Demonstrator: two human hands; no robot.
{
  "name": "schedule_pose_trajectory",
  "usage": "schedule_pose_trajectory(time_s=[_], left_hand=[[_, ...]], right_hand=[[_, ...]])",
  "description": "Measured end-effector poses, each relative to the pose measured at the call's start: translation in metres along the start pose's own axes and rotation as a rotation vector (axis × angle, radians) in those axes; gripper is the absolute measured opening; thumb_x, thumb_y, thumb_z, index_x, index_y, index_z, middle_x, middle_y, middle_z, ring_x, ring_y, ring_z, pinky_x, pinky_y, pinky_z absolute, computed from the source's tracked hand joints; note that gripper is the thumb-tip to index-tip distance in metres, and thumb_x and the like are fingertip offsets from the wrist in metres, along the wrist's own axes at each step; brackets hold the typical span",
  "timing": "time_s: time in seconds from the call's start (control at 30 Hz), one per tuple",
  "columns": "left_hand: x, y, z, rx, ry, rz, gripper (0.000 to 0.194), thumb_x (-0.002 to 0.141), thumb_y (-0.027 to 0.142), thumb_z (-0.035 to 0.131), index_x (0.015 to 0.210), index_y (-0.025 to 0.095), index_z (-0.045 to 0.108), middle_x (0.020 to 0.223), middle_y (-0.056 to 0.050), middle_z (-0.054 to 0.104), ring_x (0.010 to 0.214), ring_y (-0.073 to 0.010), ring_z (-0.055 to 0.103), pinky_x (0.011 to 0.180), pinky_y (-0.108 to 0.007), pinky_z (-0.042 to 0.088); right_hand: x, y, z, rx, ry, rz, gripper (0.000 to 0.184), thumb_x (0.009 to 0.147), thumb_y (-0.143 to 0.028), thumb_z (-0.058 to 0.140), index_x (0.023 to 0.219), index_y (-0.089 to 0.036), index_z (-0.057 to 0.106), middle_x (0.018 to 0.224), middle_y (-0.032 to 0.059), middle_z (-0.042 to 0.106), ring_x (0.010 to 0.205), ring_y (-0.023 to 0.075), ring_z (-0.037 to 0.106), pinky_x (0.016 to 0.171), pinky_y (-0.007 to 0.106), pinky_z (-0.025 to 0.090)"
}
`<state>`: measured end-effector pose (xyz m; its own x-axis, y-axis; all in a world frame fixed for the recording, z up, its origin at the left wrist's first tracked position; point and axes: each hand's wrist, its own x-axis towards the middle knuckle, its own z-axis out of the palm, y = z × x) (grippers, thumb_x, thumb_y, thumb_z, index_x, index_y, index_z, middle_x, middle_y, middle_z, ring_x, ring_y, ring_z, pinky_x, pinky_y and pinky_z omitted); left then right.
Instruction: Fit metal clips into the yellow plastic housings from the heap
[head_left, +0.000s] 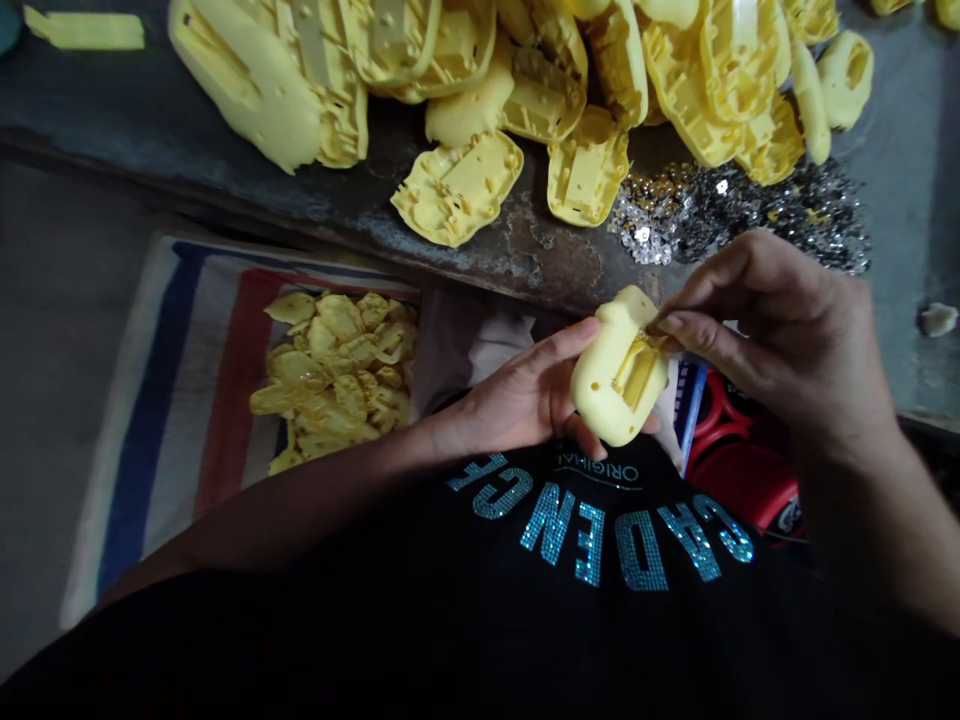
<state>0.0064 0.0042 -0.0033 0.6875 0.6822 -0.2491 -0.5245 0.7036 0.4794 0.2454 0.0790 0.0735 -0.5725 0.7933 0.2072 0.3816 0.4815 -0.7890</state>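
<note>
My left hand (525, 395) cups a small yellow plastic shell (619, 370) from below, just in front of my dark shirt. The fingers of my right hand (780, 330) are pinched together at the shell's upper opening, pressing on a small part I cannot make out. Both hands are over my lap, at the near edge of the dark worktable (450, 230).
A heap of yellow plastic shells (525, 80) covers the table's far side. A pile of small shiny metal parts (720, 210) lies just beyond my right hand. Below left, a striped sack (180, 390) holds several yellow pieces (337, 375). A red object (742, 460) sits under my right wrist.
</note>
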Motion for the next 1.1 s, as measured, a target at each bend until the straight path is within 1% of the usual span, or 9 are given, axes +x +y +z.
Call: schedule_pose_trajectory(time_s=[0.17,0.33,0.5,0.6,0.67,0.8,0.93,1.0,1.1], left_hand=[[0.002,-0.001,-0.004,-0.025,0.014,-0.014,0.087,0.097,0.074,0.088,0.162,0.02,0.07,0.137,-0.018,0.088,0.103,-0.0335,0.091,0.067,-0.033,0.075],[0.002,0.0,-0.001,-0.013,0.004,-0.019,0.089,0.095,0.068,0.091,0.165,0.019,0.066,0.146,-0.02,0.085,0.111,-0.0357,0.09,0.065,-0.03,0.074],[0.0,-0.003,-0.001,-0.007,-0.025,0.005,0.089,0.1,0.074,0.084,0.168,0.019,0.065,0.146,-0.022,0.084,0.117,-0.0375,0.09,0.067,-0.029,0.074],[-0.001,-0.005,-0.001,-0.009,-0.025,0.008,0.092,0.098,0.078,0.085,0.165,0.019,0.067,0.146,-0.022,0.084,0.111,-0.0356,0.09,0.068,-0.03,0.075],[-0.002,-0.004,0.0,-0.003,-0.013,0.008,0.088,0.097,0.074,0.087,0.164,0.02,0.068,0.146,-0.022,0.084,0.107,-0.0348,0.09,0.066,-0.032,0.075],[-0.004,-0.004,0.003,0.007,-0.011,0.027,0.089,0.097,0.071,0.087,0.169,0.024,0.065,0.141,-0.021,0.085,0.111,-0.0403,0.091,0.061,-0.032,0.073],[-0.006,-0.008,0.007,0.074,0.068,0.09,0.096,0.092,0.077,0.093,0.17,0.029,0.062,0.143,-0.017,0.085,0.097,-0.0333,0.09,0.058,-0.031,0.07],[-0.008,-0.01,0.01,0.112,0.137,0.128,0.097,0.089,0.071,0.099,0.168,0.03,0.063,0.137,-0.014,0.086,0.091,-0.0293,0.088,0.058,-0.029,0.067],[-0.015,-0.012,0.014,0.185,0.197,0.171,0.083,0.094,0.058,0.101,0.166,0.03,0.068,0.127,-0.01,0.089,0.095,-0.0242,0.087,0.071,-0.026,0.068]], right_hand=[[-0.02,0.004,0.01,0.113,0.129,0.109,0.019,0.104,-0.043,0.095,0.104,-0.033,0.079,0.103,-0.0001,0.084,0.083,0.0211,0.08,0.074,0.04,0.065],[-0.034,0.0,0.018,0.052,0.209,0.054,0.009,0.107,-0.034,0.091,0.112,-0.035,0.084,0.105,-0.0008,0.086,0.089,0.0224,0.083,0.075,0.041,0.064],[-0.041,-0.008,0.024,-0.019,0.238,0.017,0.014,0.106,-0.026,0.09,0.116,-0.036,0.087,0.102,-0.0013,0.087,0.089,0.0218,0.082,0.072,0.04,0.061],[-0.041,-0.008,0.025,0.098,0.228,0.033,0.011,0.106,-0.029,0.09,0.114,-0.036,0.087,0.101,-0.0012,0.086,0.086,0.0213,0.082,0.071,0.039,0.062],[-0.041,-0.006,0.024,0.148,0.252,0.05,0.007,0.107,-0.033,0.09,0.112,-0.037,0.087,0.102,-0.001,0.085,0.084,0.0218,0.08,0.07,0.039,0.062],[-0.044,-0.001,0.023,0.033,0.274,0.041,0.009,0.106,-0.036,0.089,0.114,-0.037,0.086,0.105,0.0006,0.086,0.091,0.0269,0.082,0.075,0.045,0.063],[-0.041,0.004,0.018,-0.059,0.22,0.022,0.028,0.101,-0.042,0.094,0.126,-0.036,0.084,0.126,0.0051,0.087,0.111,0.032,0.082,0.086,0.049,0.065],[-0.038,0.006,0.016,-0.036,0.137,0.046,0.041,0.099,-0.045,0.096,0.137,-0.036,0.082,0.136,0.0069,0.086,0.115,0.0327,0.081,0.089,0.049,0.066],[-0.039,0.007,0.017,-0.016,0.092,0.055,0.046,0.1,-0.046,0.094,0.143,-0.035,0.079,0.138,0.0072,0.085,0.114,0.0315,0.081,0.09,0.047,0.067]])
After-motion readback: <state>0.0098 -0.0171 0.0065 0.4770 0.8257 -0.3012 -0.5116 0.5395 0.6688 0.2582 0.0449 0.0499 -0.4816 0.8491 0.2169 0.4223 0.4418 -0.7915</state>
